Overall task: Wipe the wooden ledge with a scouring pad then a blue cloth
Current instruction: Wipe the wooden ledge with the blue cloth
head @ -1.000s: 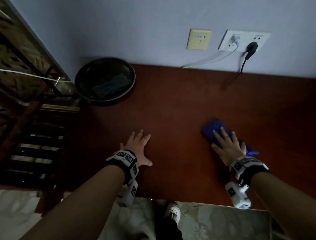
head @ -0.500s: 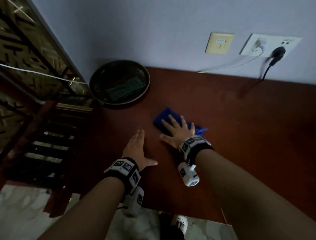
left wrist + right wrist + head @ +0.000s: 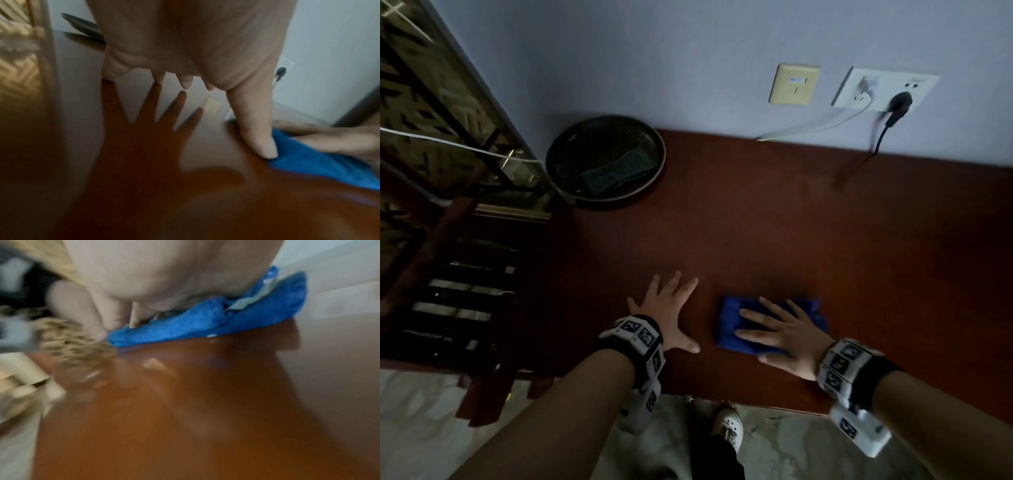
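Blue cloth (image 3: 729, 325) half hidden under right hand (image 3: 787, 337)

The desk (image 3: 791, 222) lies bare from the blue cloth (image 3: 729, 318) back to the wall, and bare to the cloth's right. Left of the cloth, the left hand (image 3: 671, 315) lies flat, just beside it. Beyond that hand, the black tray (image 3: 561, 150) holding the scouring pad (image 3: 616, 169) fills the far-left corner. Cords (image 3: 825, 126) hang against the wall beyond the cloth.

A crumpled blue cloth (image 3: 729, 325) lies flat on the dark red-brown wooden ledge (image 3: 791, 233); a green scouring pad (image 3: 618, 170) rests apart.
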The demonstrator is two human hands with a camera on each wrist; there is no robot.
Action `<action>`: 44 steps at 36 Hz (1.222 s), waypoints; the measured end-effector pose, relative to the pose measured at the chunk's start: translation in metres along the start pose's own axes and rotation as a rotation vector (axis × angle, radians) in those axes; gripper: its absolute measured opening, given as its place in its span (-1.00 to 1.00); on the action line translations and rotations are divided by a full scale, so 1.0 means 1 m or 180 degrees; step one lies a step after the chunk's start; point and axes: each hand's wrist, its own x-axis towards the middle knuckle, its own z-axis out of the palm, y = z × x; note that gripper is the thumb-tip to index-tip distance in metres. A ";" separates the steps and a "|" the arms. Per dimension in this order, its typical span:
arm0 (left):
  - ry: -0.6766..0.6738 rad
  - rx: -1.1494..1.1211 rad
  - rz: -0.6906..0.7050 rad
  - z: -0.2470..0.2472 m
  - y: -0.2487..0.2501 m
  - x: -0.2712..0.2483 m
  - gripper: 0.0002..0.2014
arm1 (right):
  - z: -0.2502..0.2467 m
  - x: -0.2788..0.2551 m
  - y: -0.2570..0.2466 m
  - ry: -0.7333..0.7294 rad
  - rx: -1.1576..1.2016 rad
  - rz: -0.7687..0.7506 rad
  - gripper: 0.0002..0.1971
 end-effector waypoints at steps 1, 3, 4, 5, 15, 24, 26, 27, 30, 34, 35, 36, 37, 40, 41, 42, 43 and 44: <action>0.0004 0.0019 -0.0003 0.002 0.000 -0.001 0.23 | 0.006 -0.012 0.008 0.0033 0.0069 0.0208 -0.50; -0.0019 0.0092 -0.0051 0.004 -0.001 -0.003 0.22 | 0.019 -0.032 0.027 0.0213 0.0279 0.0830 -0.40; -0.0040 0.0138 -0.0087 0.005 -0.003 -0.004 0.21 | 0.023 -0.040 0.036 0.0329 0.0422 0.1249 -0.37; -0.0048 0.0167 -0.0116 0.005 -0.004 -0.005 0.20 | 0.026 -0.047 0.046 0.0421 0.0570 0.1696 -0.42; 0.0036 0.0027 -0.0281 0.005 0.001 -0.010 0.21 | 0.003 -0.019 0.032 0.1047 0.1941 0.3607 -0.29; 0.0160 -0.0163 -0.0479 0.012 0.007 -0.021 0.16 | 0.010 0.018 -0.062 0.0880 0.1498 0.2513 -0.23; 0.0190 -0.0184 -0.0460 0.015 0.006 -0.023 0.13 | 0.013 0.022 -0.079 0.0824 0.1377 0.2279 -0.23; 0.0193 -0.0190 -0.0455 0.017 0.006 -0.025 0.11 | 0.015 0.023 -0.088 0.0806 0.1302 0.2157 -0.24; 0.0190 -0.0188 -0.0402 0.024 0.006 -0.030 0.05 | 0.022 0.022 -0.110 0.0717 0.1086 0.1782 -0.26; 0.0185 -0.0274 -0.0298 0.029 0.011 -0.033 -0.09 | 0.037 0.011 -0.120 0.0641 0.0699 0.1212 -0.31; 0.0180 -0.0271 -0.0283 0.029 0.013 -0.033 -0.09 | 0.041 0.007 -0.118 0.0593 0.0606 0.1059 -0.32; 0.0186 -0.0253 -0.0271 0.030 0.015 -0.033 -0.08 | 0.044 0.002 -0.116 0.0539 0.0509 0.0908 -0.31; 0.0203 -0.0232 -0.0262 0.030 0.017 -0.032 -0.08 | 0.046 -0.003 -0.112 0.0490 0.0414 0.0767 -0.29; 0.0303 -0.0195 -0.0270 0.034 0.023 -0.030 -0.12 | 0.053 -0.020 -0.097 0.0516 0.0211 0.0498 -0.36; 0.0335 -0.0181 -0.0276 0.036 0.026 -0.029 -0.14 | 0.054 -0.026 -0.091 0.0559 0.0186 0.0460 -0.38; 0.0352 -0.0163 -0.0270 0.038 0.029 -0.028 -0.17 | 0.054 -0.032 -0.086 0.0576 0.0175 0.0458 -0.37; 0.0365 -0.0145 -0.0250 0.040 0.033 -0.028 -0.19 | 0.055 -0.037 -0.080 0.0576 0.0183 0.0497 -0.35; 0.0385 -0.0129 -0.0209 0.041 0.037 -0.027 -0.21 | 0.055 -0.041 -0.075 0.0580 0.0215 0.0586 -0.32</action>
